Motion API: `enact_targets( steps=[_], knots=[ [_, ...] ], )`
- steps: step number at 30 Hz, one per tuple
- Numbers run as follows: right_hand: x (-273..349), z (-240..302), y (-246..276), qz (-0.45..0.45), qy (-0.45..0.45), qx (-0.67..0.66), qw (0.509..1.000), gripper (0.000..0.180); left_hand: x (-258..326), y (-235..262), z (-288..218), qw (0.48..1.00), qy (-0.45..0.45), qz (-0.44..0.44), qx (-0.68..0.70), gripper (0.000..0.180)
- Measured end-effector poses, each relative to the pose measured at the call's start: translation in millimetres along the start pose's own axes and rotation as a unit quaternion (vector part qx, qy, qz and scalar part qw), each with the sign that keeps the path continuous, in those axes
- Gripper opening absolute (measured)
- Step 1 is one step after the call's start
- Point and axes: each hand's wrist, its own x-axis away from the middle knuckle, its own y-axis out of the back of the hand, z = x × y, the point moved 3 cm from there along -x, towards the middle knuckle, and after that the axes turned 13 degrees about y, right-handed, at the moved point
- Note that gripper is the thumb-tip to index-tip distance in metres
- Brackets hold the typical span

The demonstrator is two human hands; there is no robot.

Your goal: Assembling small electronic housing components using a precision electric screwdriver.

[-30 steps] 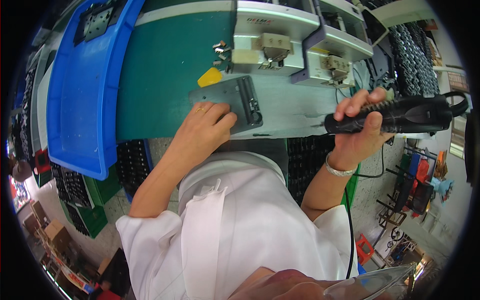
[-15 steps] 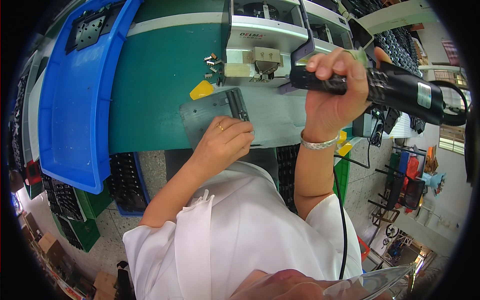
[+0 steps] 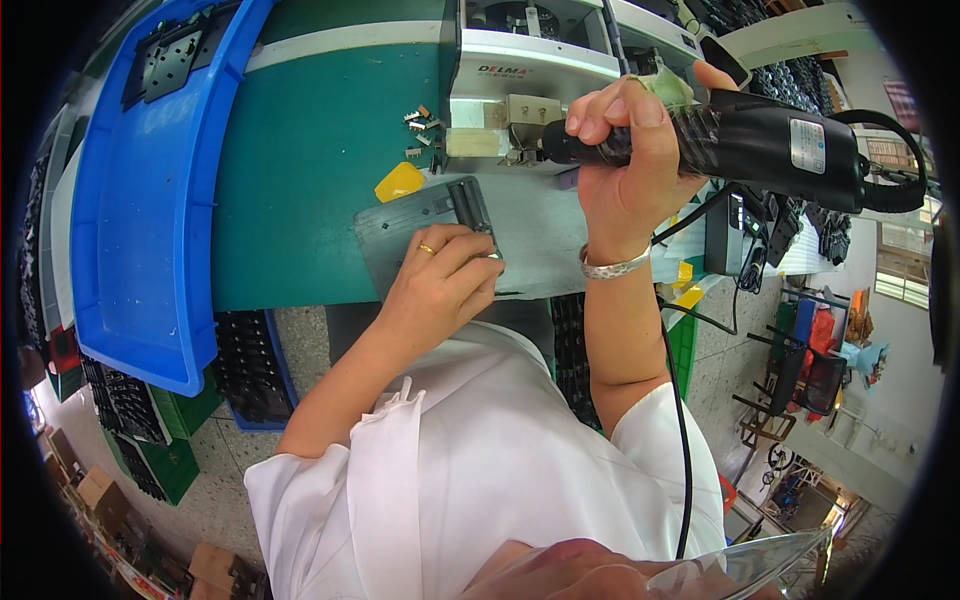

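Note:
My left hand presses down on a grey metal plate that lies flat at the near edge of the green bench mat. A gold ring shows on one finger. My right hand is wrapped around a black electric screwdriver, held level above the bench with its tip pointing left toward a white machine. A silver bracelet sits on that wrist. The driver's black cable runs down past my right arm.
A large blue tray with black parts lies at the left. Small metal screws and a yellow tag rest on the mat. Black crates stand under the bench, and more machines sit at the right.
My right hand has swung the screwdriver up and leftward, from beside the plate to in front of the white machine. My left hand has stayed on the grey plate.

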Motion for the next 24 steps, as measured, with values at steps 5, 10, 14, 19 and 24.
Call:
enact_targets(
  steps=[5,10,14,19,24],
  knots=[
    [1.0,4.5,-10.3,0.06,-0.025,0.032,0.997,0.049,2.0,0.4,2.8,1.0,0.005,0.02,0.011,0.028],
    [0.6,-16.4,1.2,0.104,-0.033,0.006,0.994,0.043,-1.1,9.5,-2.4,0.996,0.081,0.025,0.022,0.036],
    [-3.0,8.8,-8.6,0.069,-0.058,-0.009,0.996,0.049,-5.0,8.8,-1.5,0.997,0.076,0.032,0.001,0.032],
    [19.6,30.8,6.3,0.029,-0.125,-0.031,0.991,0.051,-1.0,3.9,4.9,0.995,0.1,0.029,0.006,0.022],
    [38.1,41.3,15.4,0.033,-0.161,-0.049,0.985,0.052,-7.7,9.8,3.3,0.99,0.128,0.055,0.022,0.018]
  ],
)
